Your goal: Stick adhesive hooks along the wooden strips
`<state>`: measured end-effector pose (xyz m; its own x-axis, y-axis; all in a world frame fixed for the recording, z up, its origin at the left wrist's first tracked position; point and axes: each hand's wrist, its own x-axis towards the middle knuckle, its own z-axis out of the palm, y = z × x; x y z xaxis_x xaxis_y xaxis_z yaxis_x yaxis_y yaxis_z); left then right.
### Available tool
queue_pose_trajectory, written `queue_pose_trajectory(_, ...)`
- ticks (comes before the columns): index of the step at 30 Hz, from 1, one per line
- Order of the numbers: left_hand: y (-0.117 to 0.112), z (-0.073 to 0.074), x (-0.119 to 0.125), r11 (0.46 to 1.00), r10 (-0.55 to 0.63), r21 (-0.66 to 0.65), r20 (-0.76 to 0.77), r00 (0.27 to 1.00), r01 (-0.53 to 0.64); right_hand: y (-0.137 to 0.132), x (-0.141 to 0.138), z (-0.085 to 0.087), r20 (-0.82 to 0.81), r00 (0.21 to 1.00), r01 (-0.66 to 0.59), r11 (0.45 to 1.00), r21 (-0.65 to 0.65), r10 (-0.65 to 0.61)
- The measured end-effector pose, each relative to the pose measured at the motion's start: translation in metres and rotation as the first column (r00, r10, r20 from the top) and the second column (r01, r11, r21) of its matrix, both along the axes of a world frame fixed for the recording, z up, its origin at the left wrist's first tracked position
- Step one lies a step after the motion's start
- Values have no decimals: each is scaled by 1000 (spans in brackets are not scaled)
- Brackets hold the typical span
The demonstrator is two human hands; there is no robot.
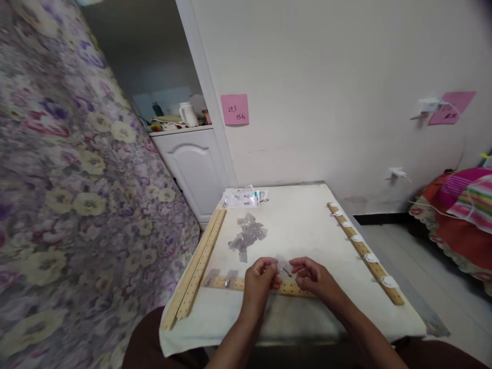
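Pinching left hand: the left hand (pixel 262 277) grips the packet between thumb and fingers, at the packet's left edge.
Packet: clear, with a small metal piece inside; it hangs between the 2 hands, just right of the left fingertips and above the front strip.
Right hand: the right hand (pixel 313 277) is curled, thumb and forefinger a little apart, just beside the packet (pixel 285 268); cannot tell if it touches.
Front strip: 1 holed wooden strip (pixel 292 289) runs crosswise under the hands, with 2 clear bags (pixel 227 282) at its left end, a metal piece in each.
Left strips: 2 holed strips (pixel 195 269) side by side along the table's left edge.
Right strip: 1 strip (pixel 378 268) along the right side, bearing 6 white discs (pixel 371 258) in a row.
Pile: overlapping clear packets (pixel 249 233) beyond the left hand, well apart from it.
Table: pale cloth (pixel 300 220) under all of these.
Card pack: printed pack (pixel 241 199) at the far left corner.
Cabinet: white door (pixel 192 166), with a white jug (pixel 188 114) on the shelf above.
Wall: pink note (pixel 234 109) with handwriting.
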<state>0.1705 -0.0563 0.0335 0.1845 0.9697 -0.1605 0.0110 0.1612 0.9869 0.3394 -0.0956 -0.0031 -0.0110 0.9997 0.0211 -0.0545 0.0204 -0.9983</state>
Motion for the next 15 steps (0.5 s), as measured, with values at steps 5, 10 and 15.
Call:
queue_pose_trajectory(5, -3, 1, 3, 976, -147, 128, -208, 967, 176, -1, 6, 11, 125, 991, 48, 999, 5, -48)
queue_pose_trajectory(10, -7, 8, 13, 920, -208, 256, -322, 924, 297, 0, 1, 13, 87, 994, 72, 997, -34, -69)
queue_pose_trajectory(15, -11, 12, 10, 939, -125, 268, -321, 939, 217, 0, 9, 5, 9, 998, 66, 996, -67, -66)
